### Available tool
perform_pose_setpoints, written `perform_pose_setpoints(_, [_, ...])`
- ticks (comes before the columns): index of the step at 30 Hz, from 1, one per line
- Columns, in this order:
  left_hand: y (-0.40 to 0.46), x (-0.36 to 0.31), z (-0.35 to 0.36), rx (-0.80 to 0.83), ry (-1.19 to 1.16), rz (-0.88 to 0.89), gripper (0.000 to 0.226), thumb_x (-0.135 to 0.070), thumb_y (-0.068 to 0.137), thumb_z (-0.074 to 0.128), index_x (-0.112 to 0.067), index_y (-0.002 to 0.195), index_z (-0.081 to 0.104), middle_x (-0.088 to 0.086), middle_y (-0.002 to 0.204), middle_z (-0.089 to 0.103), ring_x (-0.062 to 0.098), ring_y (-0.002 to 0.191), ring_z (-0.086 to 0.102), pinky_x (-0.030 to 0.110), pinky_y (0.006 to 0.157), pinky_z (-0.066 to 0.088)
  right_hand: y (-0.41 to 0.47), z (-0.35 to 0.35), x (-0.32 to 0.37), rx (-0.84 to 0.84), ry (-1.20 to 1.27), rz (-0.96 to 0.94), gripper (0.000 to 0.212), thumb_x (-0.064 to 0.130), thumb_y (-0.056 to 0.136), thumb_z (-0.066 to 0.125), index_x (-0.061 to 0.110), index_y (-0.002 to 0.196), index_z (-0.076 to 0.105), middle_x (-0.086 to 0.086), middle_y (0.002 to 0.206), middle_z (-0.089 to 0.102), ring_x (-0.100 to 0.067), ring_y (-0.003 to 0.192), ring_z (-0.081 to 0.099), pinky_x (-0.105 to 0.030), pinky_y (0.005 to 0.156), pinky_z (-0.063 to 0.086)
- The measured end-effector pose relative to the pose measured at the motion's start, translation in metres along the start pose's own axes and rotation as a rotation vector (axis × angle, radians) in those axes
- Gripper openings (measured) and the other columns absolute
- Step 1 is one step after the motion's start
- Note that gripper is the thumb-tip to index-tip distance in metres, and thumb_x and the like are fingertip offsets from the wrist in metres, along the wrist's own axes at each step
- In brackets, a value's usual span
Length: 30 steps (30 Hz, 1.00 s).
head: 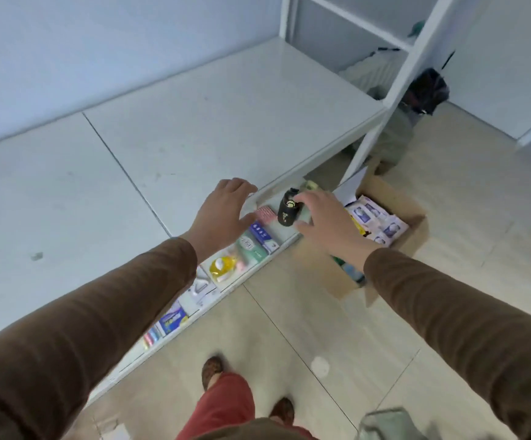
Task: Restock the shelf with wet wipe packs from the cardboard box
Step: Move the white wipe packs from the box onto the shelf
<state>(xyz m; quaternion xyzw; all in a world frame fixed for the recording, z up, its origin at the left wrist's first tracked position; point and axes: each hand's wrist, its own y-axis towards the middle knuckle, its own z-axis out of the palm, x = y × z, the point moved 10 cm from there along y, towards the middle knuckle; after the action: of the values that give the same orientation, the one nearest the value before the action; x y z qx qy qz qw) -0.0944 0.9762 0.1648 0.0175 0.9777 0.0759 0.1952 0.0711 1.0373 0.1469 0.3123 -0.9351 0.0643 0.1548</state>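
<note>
Left hand (pixel 222 214): fingers spread, empty, above the shelf (pixel 194 128) edge.
Right hand (pixel 327 220): fingers spread beside black bottle (pixel 287 208); contact unclear.
Cardboard box (pixel 394 198): right, on the floor, holding wet wipe packs (pixel 375 220).

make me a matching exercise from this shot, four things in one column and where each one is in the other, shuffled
Things:
1. black bottle
2. cardboard box
3. yellow pouch
4. left hand

Places:
A. on the floor to the right of the lower shelf, packs inside
B. over the front edge of the top shelf, fingers spread
C. on the lower shelf, at the fingers of the right hand
D. on the lower shelf, below the left wrist in the picture

Pairs: 1-C, 2-A, 3-D, 4-B
</note>
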Motion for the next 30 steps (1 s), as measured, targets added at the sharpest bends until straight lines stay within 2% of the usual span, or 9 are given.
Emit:
perform_pose_setpoints(3, [0.035,-0.058,0.045,0.029,-0.022,0.083,0.046,-0.028,0.088,0.067,-0.017,0.132,0.056,0.002,0.133,0.054,0.024,0.122,0.045,0.037,0.101,0.042,-0.009,0.001,-0.080,0.033,0.031,0.079,0.042,0.030,0.092,0.062,0.020,0.132,0.052,-0.004,0.132,0.054,-0.028,0.123,0.047,-0.045,0.098,0.044])
perform_pose_setpoints(7, [0.086,-0.096,0.120,0.117,-0.065,0.100,0.043,-0.029,0.087,0.067,-0.017,0.127,0.056,0.001,0.130,0.055,0.023,0.118,0.045,0.037,0.100,0.041,-0.002,0.017,-0.176,0.114,0.072,0.174,0.039,0.031,0.095,0.060,0.020,0.131,0.052,-0.002,0.129,0.055,-0.024,0.120,0.049,-0.038,0.095,0.044])
perform_pose_setpoints(13, [0.152,-0.108,0.244,0.337,-0.145,-0.040,0.051,-0.029,0.090,0.064,-0.016,0.136,0.049,0.006,0.137,0.049,0.028,0.127,0.041,0.047,0.103,0.041,0.009,0.050,-0.304,0.259,0.154,0.343,0.041,0.028,0.095,0.060,0.019,0.134,0.051,-0.003,0.130,0.055,-0.022,0.117,0.053,-0.041,0.096,0.048])
perform_pose_setpoints(16, [0.172,-0.118,0.305,0.457,-0.155,-0.085,0.051,-0.028,0.091,0.063,-0.014,0.138,0.047,0.007,0.139,0.047,0.029,0.131,0.040,0.043,0.108,0.037,0.008,0.068,-0.366,0.329,0.221,0.421,0.043,0.023,0.096,0.060,0.017,0.137,0.049,-0.003,0.135,0.055,-0.021,0.122,0.054,-0.038,0.099,0.046])
perform_pose_setpoints(21, [0.188,-0.132,0.389,0.585,-0.173,-0.194,0.053,-0.026,0.090,0.062,-0.014,0.139,0.045,0.008,0.138,0.046,0.029,0.129,0.040,0.041,0.104,0.039,0.010,0.105,-0.466,0.438,0.306,0.572,0.048,0.021,0.098,0.057,0.018,0.144,0.044,0.000,0.142,0.052,-0.021,0.130,0.051,-0.030,0.094,0.041])
perform_pose_setpoints(23, [0.195,-0.136,0.420,0.616,-0.183,-0.259,0.053,-0.025,0.089,0.062,-0.016,0.139,0.045,0.007,0.139,0.045,0.028,0.129,0.040,0.040,0.103,0.040,0.016,0.123,-0.498,0.500,0.321,0.569,0.049,0.021,0.099,0.056,0.017,0.145,0.042,0.000,0.145,0.050,-0.020,0.132,0.048,-0.030,0.094,0.039])
perform_pose_setpoints(27, [0.217,-0.147,0.479,0.625,-0.170,-0.358,0.055,-0.026,0.090,0.062,-0.014,0.140,0.044,0.007,0.141,0.046,0.029,0.132,0.039,0.040,0.107,0.037,0.039,0.163,-0.558,0.618,0.300,0.511,0.049,0.024,0.099,0.055,0.016,0.145,0.041,-0.002,0.147,0.049,-0.023,0.131,0.050,-0.038,0.103,0.043])
perform_pose_setpoints(30, [0.234,-0.154,0.528,0.633,-0.180,-0.439,0.057,-0.027,0.090,0.062,-0.015,0.143,0.043,0.006,0.142,0.045,0.028,0.132,0.041,0.040,0.109,0.036,0.059,0.192,-0.600,0.683,0.218,0.425,0.041,0.024,0.098,0.056,0.015,0.137,0.048,-0.005,0.134,0.056,-0.025,0.119,0.056,-0.037,0.093,0.047])
